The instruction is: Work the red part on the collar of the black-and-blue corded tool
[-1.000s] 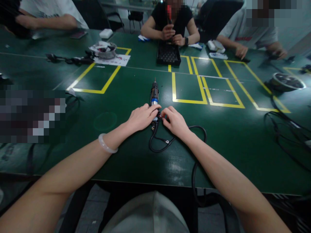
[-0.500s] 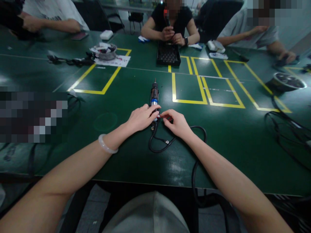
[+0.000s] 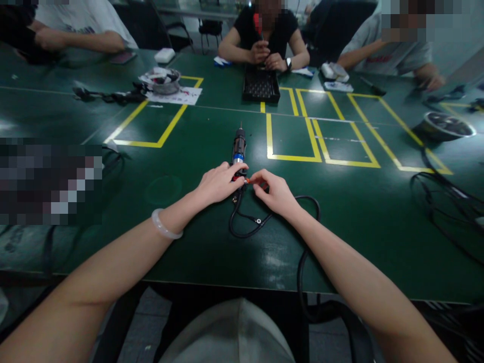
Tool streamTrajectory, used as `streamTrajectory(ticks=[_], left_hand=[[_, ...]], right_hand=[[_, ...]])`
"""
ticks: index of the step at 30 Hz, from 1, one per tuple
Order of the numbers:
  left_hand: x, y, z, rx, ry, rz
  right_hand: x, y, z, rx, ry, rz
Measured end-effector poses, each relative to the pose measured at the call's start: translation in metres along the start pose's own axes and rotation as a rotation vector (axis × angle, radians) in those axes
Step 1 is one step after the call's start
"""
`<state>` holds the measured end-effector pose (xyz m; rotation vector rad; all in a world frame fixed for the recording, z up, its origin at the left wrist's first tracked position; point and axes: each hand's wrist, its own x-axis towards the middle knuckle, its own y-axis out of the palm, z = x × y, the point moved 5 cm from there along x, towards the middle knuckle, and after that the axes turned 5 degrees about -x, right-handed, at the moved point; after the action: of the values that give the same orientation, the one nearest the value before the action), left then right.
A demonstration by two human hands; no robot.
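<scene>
An electric screwdriver [image 3: 239,145] lies on the green table, its thin bit pointing away from me. It has a dark body with a blue ring and a silver band. My left hand [image 3: 219,182] holds the lower body from the left, thumb and index finger across it. At the right side of the tool, my right hand [image 3: 275,190] is closed in a pinch beside a small orange-red spot; what its fingertips grip is too small to make out. A black cable [image 3: 242,236] loops from the tool's rear end and runs under my right forearm.
Across the table [image 3: 212,262] a co-worker holds a red-ended tool above a black tray [image 3: 260,89]; two more people sit either side. A round container [image 3: 166,81] stands on paper at left, a metal bowl [image 3: 448,126] at right, with cables [image 3: 434,201] nearby. Yellow tape outlines mark the tabletop.
An orange-red glow or piece now shows at the screwdriver's side between my hands. Both hands stay nearly where they were; the view has shifted slightly. At right, a co-worker's hand has drawn back.
</scene>
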<state>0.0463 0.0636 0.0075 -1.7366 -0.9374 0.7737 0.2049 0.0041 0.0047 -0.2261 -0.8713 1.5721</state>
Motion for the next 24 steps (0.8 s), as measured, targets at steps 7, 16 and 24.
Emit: streamTrajectory(ticks=[7,16,24], left_hand=[[-0.002,-0.003,0.004,0.060,0.008,-0.004],[-0.013,-0.015,0.038,0.187,0.028,-0.004],[-0.015,-0.035,0.104,0.189,-0.130,-0.028]], right_hand=[[0.000,-0.006,-0.001,-0.065,-0.020,-0.031],[0.000,-0.019,-0.005,-0.073,-0.019,-0.104],[-0.001,-0.020,-0.008,-0.070,-0.024,-0.134]])
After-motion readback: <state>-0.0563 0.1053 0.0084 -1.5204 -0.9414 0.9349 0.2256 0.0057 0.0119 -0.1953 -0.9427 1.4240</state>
